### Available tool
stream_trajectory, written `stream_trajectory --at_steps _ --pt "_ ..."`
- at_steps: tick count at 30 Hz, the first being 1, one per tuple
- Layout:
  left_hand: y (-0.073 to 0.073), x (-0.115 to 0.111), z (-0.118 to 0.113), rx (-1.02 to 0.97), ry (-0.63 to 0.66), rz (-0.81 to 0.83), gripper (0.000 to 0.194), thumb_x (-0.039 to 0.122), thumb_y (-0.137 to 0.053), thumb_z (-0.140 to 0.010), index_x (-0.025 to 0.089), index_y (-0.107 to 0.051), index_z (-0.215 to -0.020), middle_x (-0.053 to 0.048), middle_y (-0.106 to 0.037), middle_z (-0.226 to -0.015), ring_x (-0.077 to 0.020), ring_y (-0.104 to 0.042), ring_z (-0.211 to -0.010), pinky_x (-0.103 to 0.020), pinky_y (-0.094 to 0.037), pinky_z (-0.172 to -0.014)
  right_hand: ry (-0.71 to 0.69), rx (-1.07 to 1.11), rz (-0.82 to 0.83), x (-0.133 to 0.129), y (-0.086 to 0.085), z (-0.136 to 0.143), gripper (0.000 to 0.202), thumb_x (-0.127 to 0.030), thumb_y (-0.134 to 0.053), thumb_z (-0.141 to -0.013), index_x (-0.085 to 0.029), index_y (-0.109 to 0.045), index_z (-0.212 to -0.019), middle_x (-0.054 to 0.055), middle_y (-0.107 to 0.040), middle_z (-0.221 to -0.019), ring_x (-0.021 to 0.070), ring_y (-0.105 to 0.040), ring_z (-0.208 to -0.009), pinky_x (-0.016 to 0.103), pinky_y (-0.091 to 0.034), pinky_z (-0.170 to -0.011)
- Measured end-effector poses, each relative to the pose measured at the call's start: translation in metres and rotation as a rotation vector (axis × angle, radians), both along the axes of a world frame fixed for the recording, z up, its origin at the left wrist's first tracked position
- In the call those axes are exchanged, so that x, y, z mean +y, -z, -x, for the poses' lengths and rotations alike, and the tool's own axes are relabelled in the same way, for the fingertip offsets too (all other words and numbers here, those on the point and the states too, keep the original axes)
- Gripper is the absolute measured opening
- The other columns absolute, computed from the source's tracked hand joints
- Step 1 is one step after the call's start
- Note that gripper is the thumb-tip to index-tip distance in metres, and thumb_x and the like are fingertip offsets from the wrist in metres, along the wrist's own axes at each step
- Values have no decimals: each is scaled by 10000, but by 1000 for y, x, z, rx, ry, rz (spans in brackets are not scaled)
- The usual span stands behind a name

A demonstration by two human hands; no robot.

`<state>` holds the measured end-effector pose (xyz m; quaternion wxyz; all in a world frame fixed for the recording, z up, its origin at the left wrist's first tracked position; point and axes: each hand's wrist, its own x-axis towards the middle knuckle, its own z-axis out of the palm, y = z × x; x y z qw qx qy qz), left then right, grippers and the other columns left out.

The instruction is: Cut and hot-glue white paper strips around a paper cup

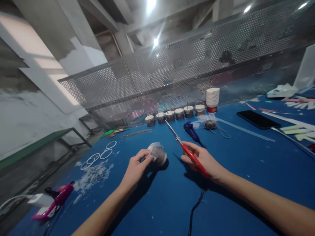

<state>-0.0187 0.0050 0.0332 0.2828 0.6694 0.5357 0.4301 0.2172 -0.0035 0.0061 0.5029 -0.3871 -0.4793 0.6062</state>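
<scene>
The person's left hand (140, 167) has its fingers closed on the near side of a small grey-wrapped cup (159, 155), tilted low over the blue desk (236, 196) — whether it touches is hard to tell. The right hand (200, 159) grips red-handled scissors (193, 157), their blades pointing toward 6 wrapped cups (179, 114) lined up by the mesh screen (137, 82). A blue glue gun (191, 131) lies just beyond the right hand.

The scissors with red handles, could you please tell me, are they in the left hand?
No, the scissors are in the right hand, while the left hand holds a cup.
</scene>
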Motion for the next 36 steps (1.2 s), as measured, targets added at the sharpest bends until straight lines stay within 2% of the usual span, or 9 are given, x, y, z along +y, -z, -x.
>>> stream_trajectory --at_steps 3,6,9,12,16,20,27,30,36 --pt "0 6 0 -143 -51 44 217 395 -700 -692 204 -775 -765 -63 -712 -963 -235 -600 -913 -316 -431 -825 29 -31 -61 3 4 2 605 -287 -781 -555 -171 -591 -1118 -79 -485 -660 72 -441 -527 224 -363 -487" --pt "-1 10 -3 -224 -100 11 208 374 -723 -667 202 -782 -768 -64 -716 -983 -241 -581 -967 -308 -412 -864 18 -89 -110 5 9 2 578 -262 -750 -560 -171 -592 -1109 -52 -539 -700 105 -527 -608 250 -445 -588" --pt "-4 11 -11 -272 -111 -3 183 355 -734 -654 203 -777 -746 -42 -719 -854 -195 -580 -804 -285 -427 -783 37 -134 -168 6 12 2 517 -281 -724 -583 -179 -584 -1070 -30 -572 -725 125 -562 -629 257 -484 -609" --pt "-5 12 -21 -388 -100 53 199 342 -757 -624 183 -768 -742 -22 -693 -728 -144 -539 -643 -261 -438 -686 70 -199 -242 4 15 3 437 -310 -710 -620 -202 -575 -1021 -31 -579 -725 139 -584 -655 261 -515 -646" --pt "-4 13 -33 -602 -56 124 220 309 -791 -564 150 -747 -710 -42 -696 -764 -139 -576 -673 -253 -480 -689 84 -354 -338 2 22 2 405 -331 -670 -692 -214 -561 -1063 -12 -607 -780 149 -600 -694 274 -536 -696" --pt "-3 9 -41 -703 -54 154 195 274 -796 -551 149 -726 -683 -36 -686 -739 -135 -594 -664 -254 -501 -699 187 -655 -523 2 28 0 420 -336 -642 -740 -202 -563 -1130 49 -668 -894 177 -620 -716 321 -537 -704" --pt "5 1 -42 -705 -56 119 241 360 -777 -634 148 -722 -735 -28 -683 -735 -134 -599 -676 -241 -484 -712 328 -944 -777 4 37 -1 389 -294 -588 -792 -168 -572 -1160 116 -712 -1013 226 -686 -753 344 -565 -643" --pt "11 0 -39 -671 -68 77 242 367 -759 -674 152 -726 -780 -25 -685 -766 -137 -601 -709 -242 -471 -735 357 -992 -841 6 39 -1 373 -269 -568 -806 -156 -572 -1162 120 -719 -1013 232 -701 -755 343 -578 -621" --pt "17 -3 -38 -641 -55 58 265 395 -736 -701 150 -727 -804 -33 -683 -756 -156 -595 -730 -261 -464 -741 380 -999 -958 5 41 1 391 -255 -570 -815 -130 -565 -1186 148 -721 -1043 283 -710 -912 369 -601 -672"
